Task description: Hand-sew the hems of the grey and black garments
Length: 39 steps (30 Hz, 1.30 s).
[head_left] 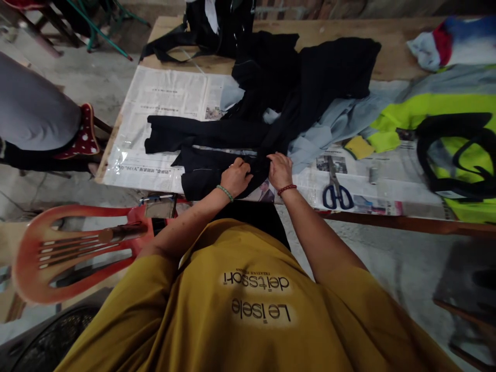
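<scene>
Dark fabric pieces [217, 132] lie in long strips across the newspaper-covered table [155, 95]. My left hand [237, 178], with a green bead bracelet, is closed on the near black fabric piece [205, 178]. Just to its right, my right hand [279, 170], wearing a red bracelet, pinches the same dark cloth at its edge. The fingertips of both hands are partly hidden in the folds. To the right of my right hand lie scissors [336, 191] with dark blue handles, pointing away from me.
Grey cloth [329, 129], neon yellow fabric [437, 111] and a coiled black band [430, 170] cover the table's right side. A small spool [373, 174] stands near the scissors. A black bag [217, 26] is at the back. An orange-red plastic chair [77, 209] sits left; beyond it is a seated person [34, 108].
</scene>
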Each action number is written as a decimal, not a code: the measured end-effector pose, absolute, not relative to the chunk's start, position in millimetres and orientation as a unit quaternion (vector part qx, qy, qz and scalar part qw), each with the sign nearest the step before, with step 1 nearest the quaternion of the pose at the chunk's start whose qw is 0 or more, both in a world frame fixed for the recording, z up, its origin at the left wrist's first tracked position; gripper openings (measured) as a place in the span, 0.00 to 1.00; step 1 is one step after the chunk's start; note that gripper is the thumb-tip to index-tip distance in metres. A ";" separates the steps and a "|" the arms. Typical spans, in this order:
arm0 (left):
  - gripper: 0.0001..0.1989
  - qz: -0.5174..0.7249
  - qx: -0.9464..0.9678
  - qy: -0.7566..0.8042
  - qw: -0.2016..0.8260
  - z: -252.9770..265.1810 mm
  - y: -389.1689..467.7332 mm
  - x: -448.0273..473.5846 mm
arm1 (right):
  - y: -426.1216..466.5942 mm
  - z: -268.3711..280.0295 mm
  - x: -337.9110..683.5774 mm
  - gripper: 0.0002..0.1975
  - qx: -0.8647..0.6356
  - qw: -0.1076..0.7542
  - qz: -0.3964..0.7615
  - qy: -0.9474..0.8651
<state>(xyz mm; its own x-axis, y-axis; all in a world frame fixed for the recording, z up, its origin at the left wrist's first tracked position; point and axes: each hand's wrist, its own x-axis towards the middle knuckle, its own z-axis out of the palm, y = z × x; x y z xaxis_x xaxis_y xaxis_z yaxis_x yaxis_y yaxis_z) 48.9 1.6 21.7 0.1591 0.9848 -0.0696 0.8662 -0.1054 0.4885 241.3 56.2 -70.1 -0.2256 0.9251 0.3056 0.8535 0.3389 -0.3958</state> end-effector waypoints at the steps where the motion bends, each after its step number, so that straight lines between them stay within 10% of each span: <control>1: 0.03 0.148 0.725 0.635 0.222 20.2 3.6 49.0 | 56.1 -69.9 241.2 0.20 -0.571 0.248 0.070 -0.779; 16: 0.07 0.285 0.541 0.490 0.621 29.4 10.6 35.6 | 55.3 -65.7 239.8 0.20 -0.582 0.241 0.089 -0.772; 39: 0.07 0.096 0.703 0.626 0.325 35.4 -79.2 -72.9 | 55.6 -67.2 237.3 0.19 -0.572 0.252 0.087 -0.776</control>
<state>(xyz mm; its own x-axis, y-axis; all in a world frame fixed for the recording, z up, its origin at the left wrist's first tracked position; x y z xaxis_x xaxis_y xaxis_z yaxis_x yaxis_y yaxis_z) -72.9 -79.2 35.4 0.1989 0.9414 -0.2724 0.8166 -0.0055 0.5772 237.3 55.6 -67.2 -0.2192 0.9309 0.2921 0.8434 0.3313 -0.4230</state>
